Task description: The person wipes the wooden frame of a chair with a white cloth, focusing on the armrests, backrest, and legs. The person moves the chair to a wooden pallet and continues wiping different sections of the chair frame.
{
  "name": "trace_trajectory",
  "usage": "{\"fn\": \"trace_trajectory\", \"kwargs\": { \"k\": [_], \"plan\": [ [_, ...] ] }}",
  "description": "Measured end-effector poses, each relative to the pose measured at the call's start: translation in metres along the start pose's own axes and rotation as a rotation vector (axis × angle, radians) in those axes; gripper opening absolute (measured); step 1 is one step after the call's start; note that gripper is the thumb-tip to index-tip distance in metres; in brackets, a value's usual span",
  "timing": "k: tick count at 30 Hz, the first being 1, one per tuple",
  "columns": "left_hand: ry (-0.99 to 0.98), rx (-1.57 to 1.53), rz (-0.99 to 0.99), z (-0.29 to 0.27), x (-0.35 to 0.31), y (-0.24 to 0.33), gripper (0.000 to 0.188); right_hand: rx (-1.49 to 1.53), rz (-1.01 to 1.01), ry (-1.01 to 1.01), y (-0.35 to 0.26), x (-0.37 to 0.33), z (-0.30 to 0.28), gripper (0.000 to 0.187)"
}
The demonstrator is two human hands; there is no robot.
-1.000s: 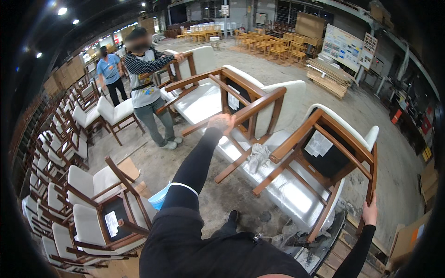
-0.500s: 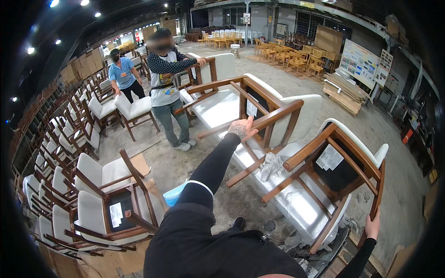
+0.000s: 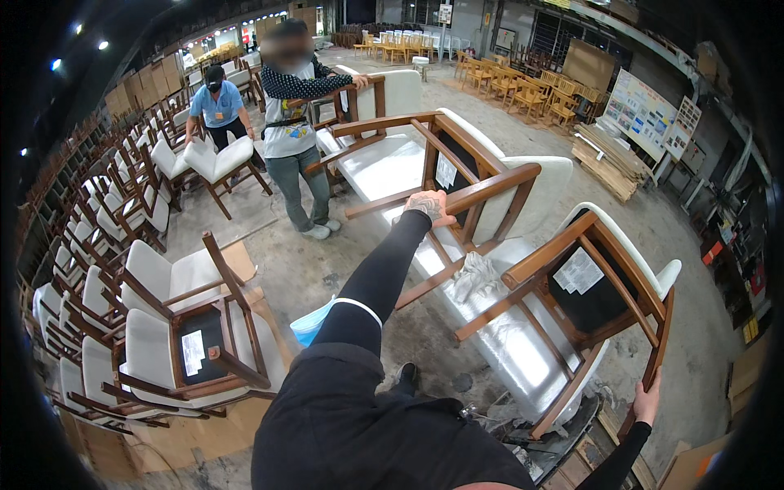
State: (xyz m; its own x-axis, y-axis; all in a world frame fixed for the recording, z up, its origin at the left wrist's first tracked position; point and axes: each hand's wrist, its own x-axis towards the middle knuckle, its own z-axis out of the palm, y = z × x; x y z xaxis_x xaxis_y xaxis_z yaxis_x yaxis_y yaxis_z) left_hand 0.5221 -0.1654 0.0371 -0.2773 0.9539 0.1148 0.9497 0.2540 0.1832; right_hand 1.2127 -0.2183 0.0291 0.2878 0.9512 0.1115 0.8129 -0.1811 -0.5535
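Observation:
Two upholstered wooden armchairs lie tipped over on a bench with a shiny silvery covering (image 3: 523, 353). My left hand (image 3: 429, 207) is closed around the wooden leg end of the middle armchair (image 3: 500, 188). Low at the right, my right hand (image 3: 647, 403) grips a brown wooden post of the nearer armchair (image 3: 600, 309), whose black underside carries white paper labels. A crumpled whitish cloth (image 3: 477, 279) lies on the bench between the two chairs. On my left forearm hangs a light-blue face mask (image 3: 313, 323) by a white band.
Across the bench, a person in a dotted-sleeve top (image 3: 296, 122) holds another chair (image 3: 402, 91). Behind, a person in blue (image 3: 219, 104) handles a white-seated chair (image 3: 219, 161). Rows of chairs (image 3: 151, 343) crowd the left. Stacked boards (image 3: 606, 159) lie at the right.
The view has shifted slightly. My left hand has settled onto the leg end of the middle chair. The person in blue has bent down and tilted the white-seated chair.

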Motion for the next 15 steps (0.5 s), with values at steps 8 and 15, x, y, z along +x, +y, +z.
{"fn": "trace_trajectory", "kwargs": {
  "k": [8, 15],
  "plan": [
    [-0.002, -0.016, -0.04, -0.0025, -0.0008, 0.0003, 0.074, 0.023, -0.015, -0.004, 0.0088, 0.0062, 0.0024, 0.075],
    [0.027, -0.08, -0.061, 0.0008, -0.0018, -0.0013, 0.063, 0.062, 0.045, -0.027, 0.0035, 0.0025, 0.0025, 0.074]
  ]
}}
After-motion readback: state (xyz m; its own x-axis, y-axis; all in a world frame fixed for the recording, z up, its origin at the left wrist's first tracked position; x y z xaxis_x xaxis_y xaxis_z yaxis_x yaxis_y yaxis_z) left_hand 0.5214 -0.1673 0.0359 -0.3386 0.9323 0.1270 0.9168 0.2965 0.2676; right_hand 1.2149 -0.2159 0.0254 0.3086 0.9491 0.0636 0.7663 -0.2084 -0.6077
